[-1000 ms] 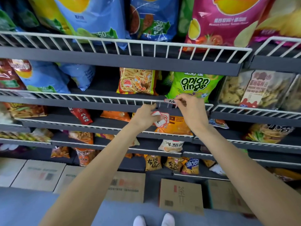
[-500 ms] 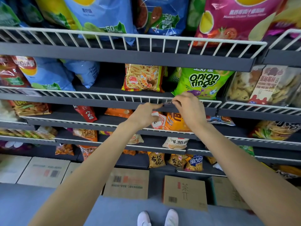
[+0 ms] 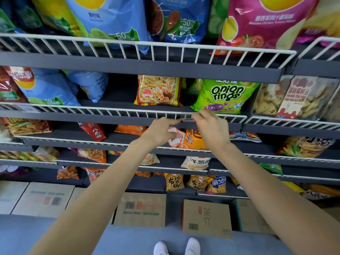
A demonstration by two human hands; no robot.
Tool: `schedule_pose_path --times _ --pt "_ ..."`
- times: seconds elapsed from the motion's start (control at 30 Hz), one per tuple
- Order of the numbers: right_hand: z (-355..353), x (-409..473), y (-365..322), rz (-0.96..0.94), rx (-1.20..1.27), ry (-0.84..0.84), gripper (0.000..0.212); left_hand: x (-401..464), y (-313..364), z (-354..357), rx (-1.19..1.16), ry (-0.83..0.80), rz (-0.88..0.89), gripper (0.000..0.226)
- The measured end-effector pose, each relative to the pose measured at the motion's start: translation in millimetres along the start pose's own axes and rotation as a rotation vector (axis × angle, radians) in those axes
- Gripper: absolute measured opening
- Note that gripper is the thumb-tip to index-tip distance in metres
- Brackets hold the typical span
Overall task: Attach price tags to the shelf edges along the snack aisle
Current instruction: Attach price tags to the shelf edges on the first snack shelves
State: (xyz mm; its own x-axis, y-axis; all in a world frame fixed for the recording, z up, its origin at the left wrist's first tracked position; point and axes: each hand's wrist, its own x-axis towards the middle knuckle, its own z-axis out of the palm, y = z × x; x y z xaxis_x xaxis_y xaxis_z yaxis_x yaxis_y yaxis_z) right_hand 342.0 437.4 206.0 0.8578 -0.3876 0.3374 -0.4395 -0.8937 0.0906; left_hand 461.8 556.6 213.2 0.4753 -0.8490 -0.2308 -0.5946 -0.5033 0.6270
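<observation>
Both arms outstretched; left hand (image 3: 161, 130), right hand (image 3: 211, 126) pinch price tag (image 3: 186, 120).

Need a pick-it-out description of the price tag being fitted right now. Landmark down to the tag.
Find the green onion rings bag on the second shelf from the top. Just below its lower left corner, on that shelf's dark front edge, a small strip sits between the left hand and right hand: the price tag. The edge beside it is bare.
</observation>
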Motion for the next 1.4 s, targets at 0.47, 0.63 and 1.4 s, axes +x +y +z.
schedule_pose_path --times 0.47,0.63,1.4 --pt "-7.4 -3.9 -1.2 -0.021 -0.029 -0.114 0.049 2.7 -0.2 0.4 -0.014 0.015 -0.001 0.056" --pt "-10.7 -2.3 1.8 -0.041 -0.076 -0.154 0.044 1.1 -0.5 -0.2 -0.033 0.006 0.004 0.056" --pt "-1.4 -12.2 -10.9 0.216 0.141 -0.097 0.033 -8.6 2.3 4.3 -0.367 0.321 -0.063 0.035"
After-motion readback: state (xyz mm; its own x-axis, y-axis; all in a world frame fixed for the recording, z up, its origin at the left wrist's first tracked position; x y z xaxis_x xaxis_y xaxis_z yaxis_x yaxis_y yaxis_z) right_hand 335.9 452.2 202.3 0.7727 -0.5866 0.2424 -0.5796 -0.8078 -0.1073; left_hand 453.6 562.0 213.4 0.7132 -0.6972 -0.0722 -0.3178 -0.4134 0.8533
